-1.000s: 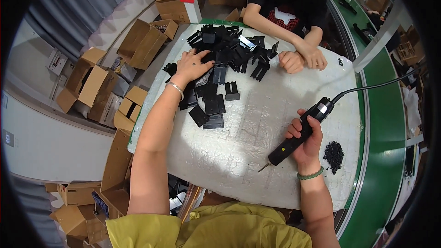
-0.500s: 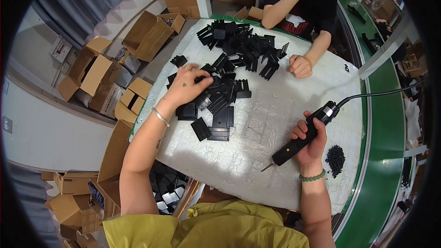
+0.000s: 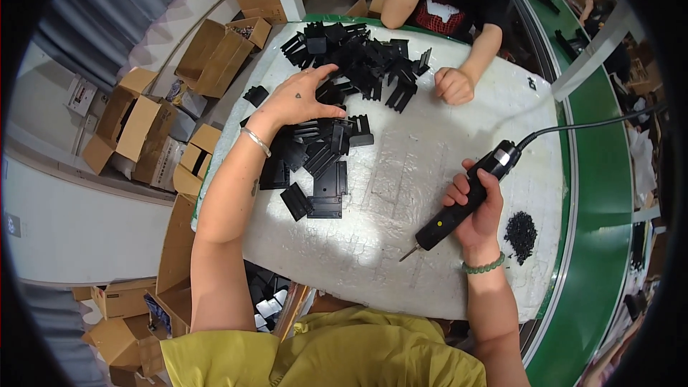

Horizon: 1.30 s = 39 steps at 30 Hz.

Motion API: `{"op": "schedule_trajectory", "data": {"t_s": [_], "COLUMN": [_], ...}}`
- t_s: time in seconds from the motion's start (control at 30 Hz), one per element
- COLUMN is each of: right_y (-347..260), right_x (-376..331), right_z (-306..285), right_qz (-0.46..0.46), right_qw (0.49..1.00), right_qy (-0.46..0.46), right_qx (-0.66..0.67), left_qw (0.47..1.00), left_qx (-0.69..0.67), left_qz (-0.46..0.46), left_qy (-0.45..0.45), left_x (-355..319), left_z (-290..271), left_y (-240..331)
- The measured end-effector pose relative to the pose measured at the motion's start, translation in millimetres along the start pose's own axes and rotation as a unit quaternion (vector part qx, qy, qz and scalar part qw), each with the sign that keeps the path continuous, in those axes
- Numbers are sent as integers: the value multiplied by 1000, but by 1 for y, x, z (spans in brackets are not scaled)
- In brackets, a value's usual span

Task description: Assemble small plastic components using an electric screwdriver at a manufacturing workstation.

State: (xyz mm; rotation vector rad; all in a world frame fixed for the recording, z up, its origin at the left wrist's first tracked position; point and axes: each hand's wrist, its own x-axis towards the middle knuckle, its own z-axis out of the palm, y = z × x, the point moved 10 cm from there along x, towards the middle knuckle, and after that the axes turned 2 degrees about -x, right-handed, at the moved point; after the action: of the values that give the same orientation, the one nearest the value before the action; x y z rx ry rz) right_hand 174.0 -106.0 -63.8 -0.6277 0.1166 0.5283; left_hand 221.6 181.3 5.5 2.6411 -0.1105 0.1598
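My left hand (image 3: 299,99) reaches over black plastic parts (image 3: 362,57) heaped toward the far side of the white table. Its thumb and fingers are spread apart, and I see nothing held between them. Nearer to me lie flat black plates (image 3: 330,179) and a small tilted black piece (image 3: 294,201). On the right, my right hand (image 3: 481,213) is wrapped round a black electric screwdriver (image 3: 446,226), its bit slanting down to the left above the tabletop. A heap of small black screws (image 3: 521,238) lies to the right of that hand.
Across the table (image 3: 401,272) sits another person, whose closed hand (image 3: 454,86) rests on its far right. The screwdriver's cord (image 3: 573,127) runs off to the right, over a green conveyor (image 3: 595,244). Open cardboard boxes (image 3: 208,57) stand at the left.
My left hand has moved farther away across the parts, and its fingers have spread. The right hand still holds the screwdriver in much the same place. The whole view has shifted slightly.
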Motion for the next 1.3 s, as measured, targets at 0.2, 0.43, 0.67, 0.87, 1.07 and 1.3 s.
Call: {"op": "schedule_trajectory", "data": {"t_s": [0.2, 0.43, 0.67, 0.87, 1.07, 1.3], "right_y": [0, 2, -2, 4, 0, -1], "right_x": [-2, -2, -2, -1, -3, -4], "right_z": [4, 2, 2, 3, 2, 0], "right_qz": [1, 2, -7, 6, -4, -5], "right_qw": [1000, 1000, 1000, 1000, 1000, 1000], "right_qy": [5, -1, 8, 0, 4, 9], "right_qx": [-11, -2, -14, -6, -2, -3], "left_qw": [991, 944, 999, 998, 978, 974], "left_qx": [-130, -318, 9, 20, -139, -128], "left_qz": [-15, -75, 31, 39, 126, 104], "left_qy": [40, 49, 35, 36, 90, 155], "left_x": [21, 30, -24, -36, -25, 38], "left_z": [0, 20, -2, 24, 6, -20], "left_y": [-19, -12, 54, 70, 88, 49]}}
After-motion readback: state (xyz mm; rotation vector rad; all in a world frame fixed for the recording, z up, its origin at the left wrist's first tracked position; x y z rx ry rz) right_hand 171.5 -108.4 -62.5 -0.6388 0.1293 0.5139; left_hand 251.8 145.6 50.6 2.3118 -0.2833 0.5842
